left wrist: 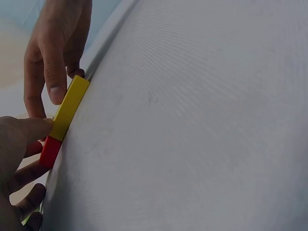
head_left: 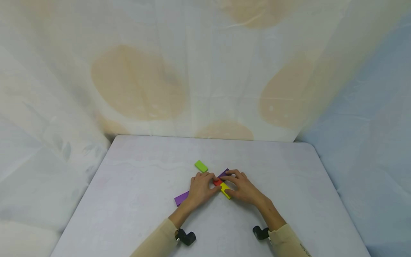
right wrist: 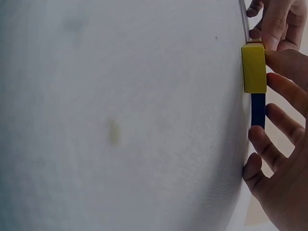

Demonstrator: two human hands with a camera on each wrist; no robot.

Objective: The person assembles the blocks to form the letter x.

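A red block (head_left: 217, 182) and a yellow block (head_left: 225, 190) lie end to end in the middle of the table (head_left: 135, 185). My left hand (head_left: 210, 181) pinches the red block (left wrist: 50, 151) between thumb and fingers, its thumb tip at the joint with the yellow block (left wrist: 70, 107). My right hand (head_left: 229, 185) pinches the yellow block (right wrist: 253, 67) from the other side. A purple block (head_left: 223, 173) lies under the right fingers and shows dark (right wrist: 258, 109) in the right wrist view. Another purple block (head_left: 181, 198) sticks out from under the left hand.
A green block (head_left: 201, 166) lies alone just beyond the hands. Pale patterned cloth (head_left: 205, 78) hangs behind and beside the table. The table's rounded far corners and side edges are in view.
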